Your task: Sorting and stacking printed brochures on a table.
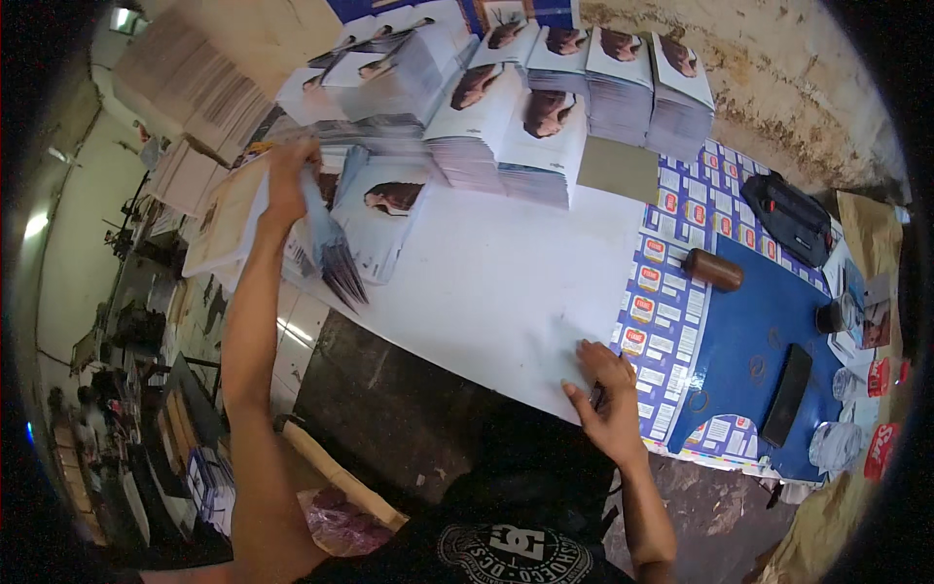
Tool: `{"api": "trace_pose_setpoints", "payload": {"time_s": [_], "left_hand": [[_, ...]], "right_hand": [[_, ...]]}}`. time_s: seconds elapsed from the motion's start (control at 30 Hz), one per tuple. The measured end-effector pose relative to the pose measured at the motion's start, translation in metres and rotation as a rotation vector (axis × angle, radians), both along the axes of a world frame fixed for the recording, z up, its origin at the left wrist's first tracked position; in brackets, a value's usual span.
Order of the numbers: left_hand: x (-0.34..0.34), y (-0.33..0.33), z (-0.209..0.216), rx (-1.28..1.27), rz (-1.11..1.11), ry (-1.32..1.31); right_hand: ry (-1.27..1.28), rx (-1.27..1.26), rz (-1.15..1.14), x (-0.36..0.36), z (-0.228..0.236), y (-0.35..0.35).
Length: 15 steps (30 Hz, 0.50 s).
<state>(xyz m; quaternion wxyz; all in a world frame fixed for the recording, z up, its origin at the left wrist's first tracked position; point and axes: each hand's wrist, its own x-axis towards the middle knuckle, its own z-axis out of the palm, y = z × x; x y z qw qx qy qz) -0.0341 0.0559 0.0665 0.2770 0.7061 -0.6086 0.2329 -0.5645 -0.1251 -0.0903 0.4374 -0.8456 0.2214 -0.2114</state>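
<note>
A thin, bendy bundle of white printed paper sheets with grey-blue and dark brown parts (338, 251) is held in the left hand (289, 185). It is spread out like a fan, and its dark ends point down and a bit to the right. It is blurry, so its picture is hard to see. Just beside it, to the right, is a pile of white printed paper sheets with a brown picture (392, 229). The pile lies flat, picture side up, at the left end of the smooth white desk (506, 263). The fan hides part of it.
</note>
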Motion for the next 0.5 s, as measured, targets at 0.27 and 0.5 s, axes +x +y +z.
{"api": "trace_pose_setpoints", "payload": {"time_s": [0.27,0.5], "left_hand": [[-0.225,0.069,0.159,-0.224,-0.682,0.400],[-0.329,0.015,0.107,-0.586,-1.024,0.524]], "right_hand": [[-0.193,1.026,0.559,0.042,0.032,0.082],[-0.173,1.579,0.522,0.024,0.050,0.087]]}}
